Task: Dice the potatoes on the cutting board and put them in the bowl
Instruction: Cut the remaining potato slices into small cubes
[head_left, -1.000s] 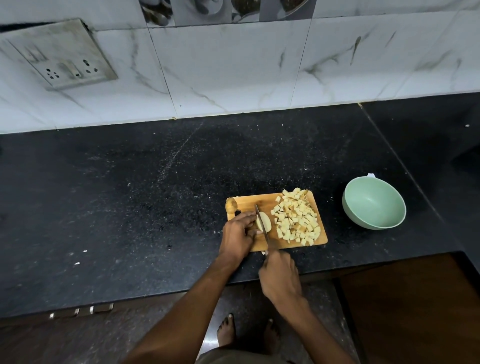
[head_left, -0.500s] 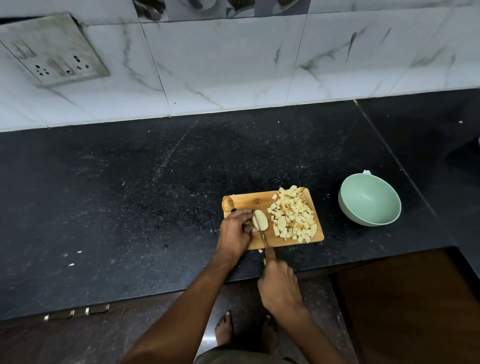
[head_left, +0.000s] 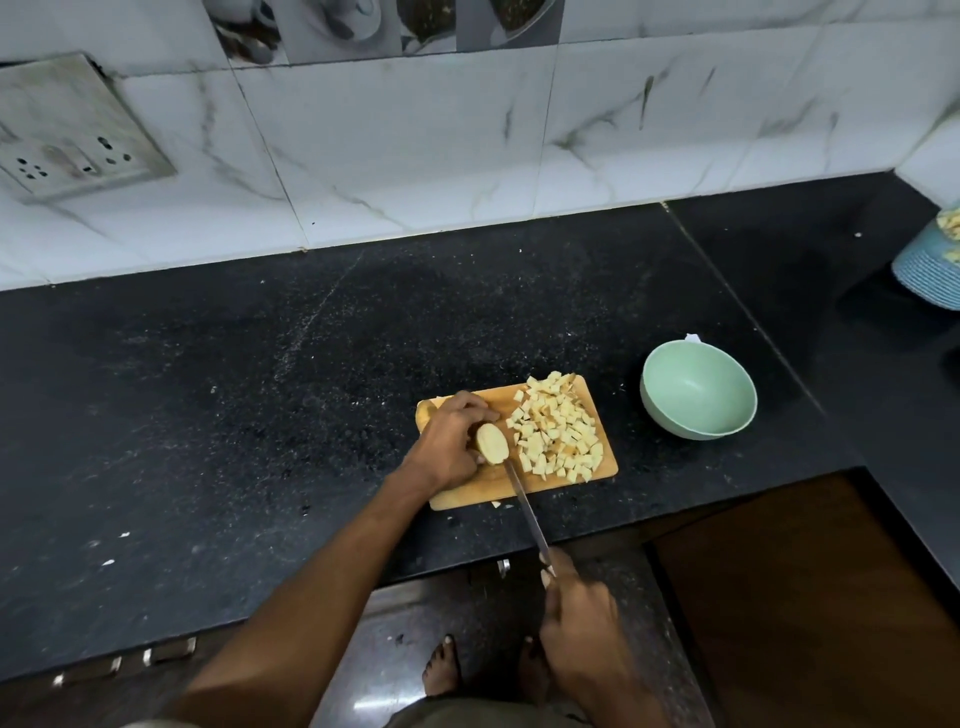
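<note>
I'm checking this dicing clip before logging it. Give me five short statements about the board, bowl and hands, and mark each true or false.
1. The green bowl is empty. True.
2. The diced potato lies on the cutting board. True.
3. The left hand holds the knife. False: the right hand grips it; the left hand holds a potato piece.
4. The bowl sits on the board. False: it stands on the counter, to the board's right.
5. The potato piece is already diced. False: it is one whole chunk.
</note>
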